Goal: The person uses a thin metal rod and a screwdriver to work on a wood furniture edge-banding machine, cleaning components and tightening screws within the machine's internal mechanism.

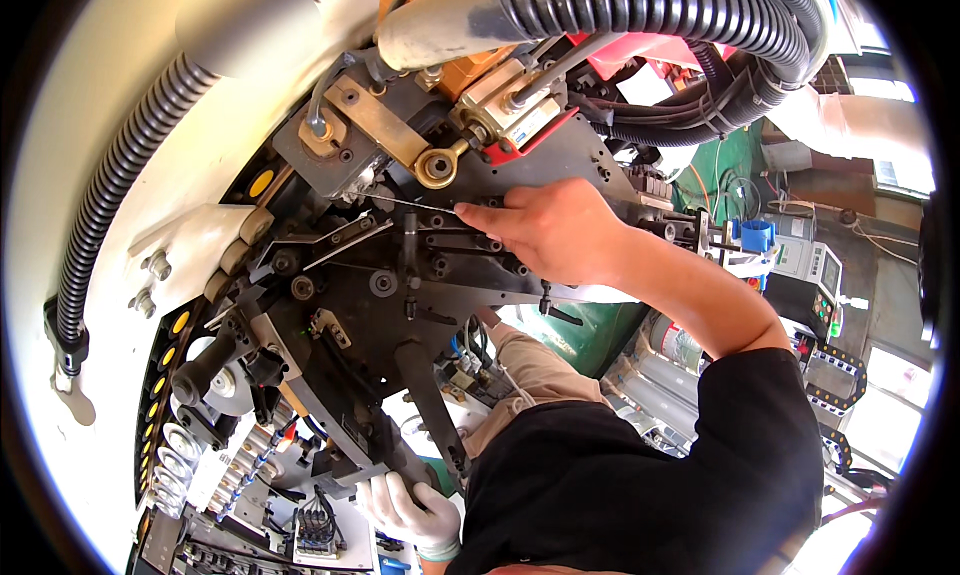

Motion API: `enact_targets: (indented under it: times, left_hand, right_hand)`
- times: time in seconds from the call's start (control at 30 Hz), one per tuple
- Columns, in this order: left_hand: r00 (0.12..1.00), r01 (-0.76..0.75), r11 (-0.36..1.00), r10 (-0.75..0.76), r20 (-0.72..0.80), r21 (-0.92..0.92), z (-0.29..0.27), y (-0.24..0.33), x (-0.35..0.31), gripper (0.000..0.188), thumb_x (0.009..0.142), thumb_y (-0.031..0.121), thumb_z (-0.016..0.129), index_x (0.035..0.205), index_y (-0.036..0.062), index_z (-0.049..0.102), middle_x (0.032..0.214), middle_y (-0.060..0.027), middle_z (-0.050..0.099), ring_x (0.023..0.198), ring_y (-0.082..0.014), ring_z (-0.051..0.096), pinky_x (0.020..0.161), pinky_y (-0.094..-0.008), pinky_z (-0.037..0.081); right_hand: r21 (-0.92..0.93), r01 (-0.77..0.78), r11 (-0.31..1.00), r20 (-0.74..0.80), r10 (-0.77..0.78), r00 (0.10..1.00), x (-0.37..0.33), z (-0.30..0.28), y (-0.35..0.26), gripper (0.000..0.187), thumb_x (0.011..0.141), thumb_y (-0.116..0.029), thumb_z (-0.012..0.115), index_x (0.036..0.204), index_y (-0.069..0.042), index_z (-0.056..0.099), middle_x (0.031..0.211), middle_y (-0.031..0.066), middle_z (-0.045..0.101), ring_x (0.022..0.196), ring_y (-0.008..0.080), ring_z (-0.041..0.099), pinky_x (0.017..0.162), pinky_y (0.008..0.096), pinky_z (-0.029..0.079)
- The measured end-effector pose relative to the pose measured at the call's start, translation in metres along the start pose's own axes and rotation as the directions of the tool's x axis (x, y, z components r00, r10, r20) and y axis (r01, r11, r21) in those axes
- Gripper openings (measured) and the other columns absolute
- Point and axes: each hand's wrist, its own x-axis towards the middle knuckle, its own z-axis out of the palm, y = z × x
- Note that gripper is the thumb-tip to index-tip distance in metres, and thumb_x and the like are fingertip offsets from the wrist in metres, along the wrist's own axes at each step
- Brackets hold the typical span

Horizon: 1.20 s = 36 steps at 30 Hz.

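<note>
My right hand (560,230), bare, pinches a thin metal rod (408,204) between thumb and fingers, the index finger stretched along it. The rod points left, its far end beside whitish, ragged material (366,189) under a dark metal block (325,160). Just above the rod sits a brass-coloured rod end (437,167) joined to a small cylinder (508,103). Low in the view, my left hand (410,513) wears a white glove. Its fingers curl over the end of a grey metal bar (358,474) on the machine's frame.
Black corrugated hoses (640,7) arch over the top, and another hose (120,165) runs down the pale panel at left. A dark machine plate (370,325) with bolts and levers fills the middle. At right stand a control box (808,275) and a green floor (722,170) with cables.
</note>
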Motion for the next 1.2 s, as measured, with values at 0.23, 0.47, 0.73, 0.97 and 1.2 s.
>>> enact_targets:
  times: [0.23, 0.47, 0.73, 0.97, 1.2]
  left_hand:
    - [1.000, 0.000, 1.000, 0.000, 0.006, 0.005, 0.000, 0.000, -0.001, 0.030, 0.088, -0.002, 0.050, 0.115, -0.0089, 0.062, 0.114, -0.0223, 0.062, 0.112, -0.0500, 0.058, 0.096, -0.0628, 0.044]
    - [1.000, -0.005, 1.000, 0.005, 0.003, 0.020, -0.002, 0.001, 0.001, 0.031, 0.088, -0.002, 0.050, 0.115, -0.0092, 0.062, 0.116, -0.0231, 0.062, 0.114, -0.0500, 0.058, 0.096, -0.0628, 0.045]
    - [1.000, -0.021, 0.999, 0.022, -0.022, 0.028, -0.001, 0.003, 0.004, 0.032, 0.086, -0.003, 0.050, 0.115, -0.0096, 0.062, 0.116, -0.0231, 0.062, 0.111, -0.0494, 0.059, 0.095, -0.0623, 0.045]
    - [1.000, -0.021, 1.000, 0.022, -0.019, 0.017, -0.002, 0.003, 0.006, 0.032, 0.085, -0.004, 0.049, 0.114, -0.0095, 0.061, 0.114, -0.0231, 0.062, 0.110, -0.0494, 0.059, 0.094, -0.0620, 0.045]
    - [1.000, -0.015, 1.000, 0.015, -0.016, 0.012, -0.001, 0.004, 0.007, 0.031, 0.085, -0.004, 0.049, 0.113, -0.0093, 0.061, 0.111, -0.0227, 0.062, 0.109, -0.0496, 0.060, 0.092, -0.0622, 0.046]
  right_hand:
    - [-0.077, 0.060, 0.995, 0.038, -0.057, 0.998, -0.005, 0.000, 0.003, 0.061, 0.085, -0.018, 0.070, 0.146, -0.022, 0.062, 0.082, 0.0025, 0.061, 0.069, 0.0256, 0.068, 0.058, 0.0387, 0.054]
    - [-0.097, 0.048, 0.994, 0.005, -0.048, 0.999, -0.011, -0.003, 0.000, 0.061, 0.085, -0.018, 0.069, 0.145, -0.023, 0.063, 0.082, 0.0021, 0.061, 0.068, 0.0248, 0.068, 0.058, 0.0376, 0.054]
    - [-0.010, 0.007, 1.000, -0.035, -0.007, 0.999, -0.013, -0.003, 0.002, 0.057, 0.086, -0.017, 0.069, 0.142, -0.024, 0.066, 0.080, 0.0017, 0.060, 0.067, 0.0247, 0.067, 0.058, 0.0379, 0.053]
    - [0.005, -0.011, 1.000, -0.084, 0.012, 0.996, -0.006, 0.004, -0.004, 0.055, 0.088, -0.016, 0.068, 0.142, -0.024, 0.066, 0.080, 0.0021, 0.060, 0.067, 0.0251, 0.067, 0.058, 0.0386, 0.054]
    - [-0.030, -0.010, 1.000, -0.011, 0.010, 1.000, -0.004, 0.003, -0.008, 0.054, 0.089, -0.016, 0.065, 0.143, -0.021, 0.065, 0.080, 0.0038, 0.061, 0.067, 0.0266, 0.068, 0.059, 0.0390, 0.055]
